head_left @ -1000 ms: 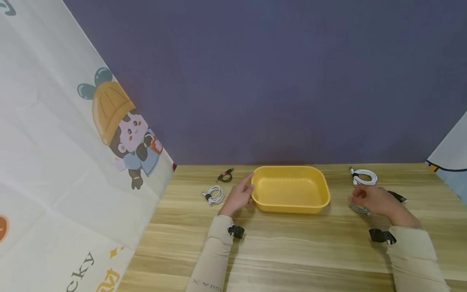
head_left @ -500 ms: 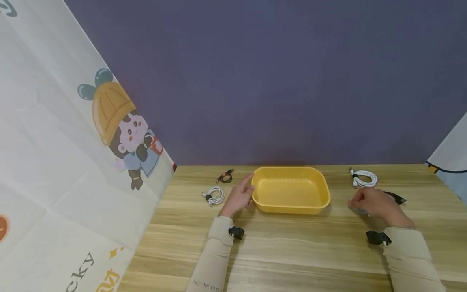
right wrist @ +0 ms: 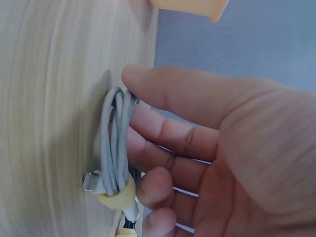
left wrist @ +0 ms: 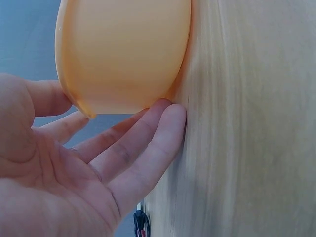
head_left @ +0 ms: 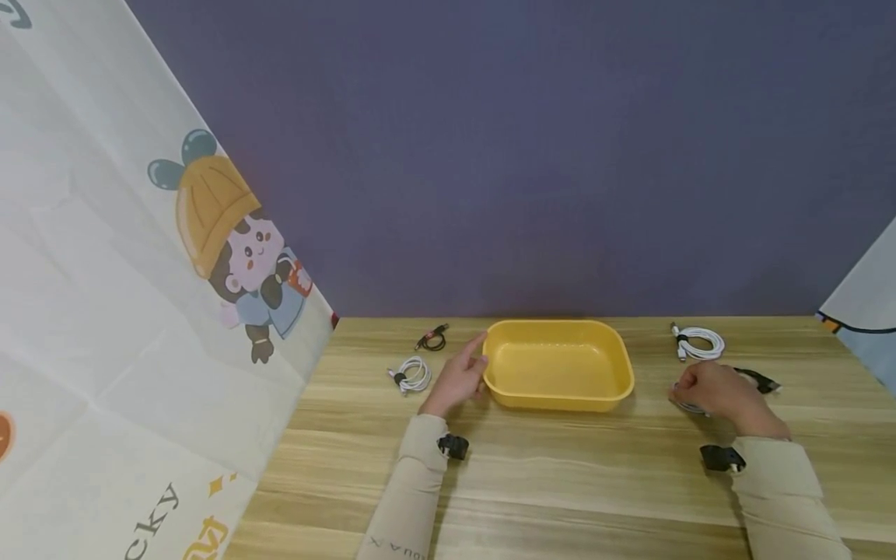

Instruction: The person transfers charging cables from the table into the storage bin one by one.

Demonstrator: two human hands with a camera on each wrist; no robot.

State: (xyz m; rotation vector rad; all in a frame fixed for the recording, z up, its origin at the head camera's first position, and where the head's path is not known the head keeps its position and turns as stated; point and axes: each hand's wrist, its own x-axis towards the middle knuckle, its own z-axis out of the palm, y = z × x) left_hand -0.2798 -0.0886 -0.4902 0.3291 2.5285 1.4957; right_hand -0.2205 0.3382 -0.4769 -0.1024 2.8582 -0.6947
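Note:
At the left end of a yellow plastic tray (head_left: 558,402), my left hand (head_left: 456,381) touches the wall. In the left wrist view its thumb is against the tray's rim and the fingers (left wrist: 148,158) lie fairly straight along the outer side, low by the tabletop. To the right of the tray, my right hand (head_left: 724,395) pinches a coiled grey cable (right wrist: 112,143) between thumb and fingers. A yellow band wraps this coil, and a metal plug (right wrist: 92,181) sticks out. From the head view the hand covers most of the coil, which is at the tabletop.
Behind the right hand lies a coiled white cable (head_left: 702,343); a black cable (head_left: 763,380) is partly hidden beside it. Left of the tray are another white coil (head_left: 414,374) and a small black cable (head_left: 432,338). A dark panel (head_left: 560,194) rises behind the wooden table (head_left: 560,482).
The right hand has come down and slightly left onto the grey cable, its thumb and fingers closing together. The left hand and tray have stayed in place.

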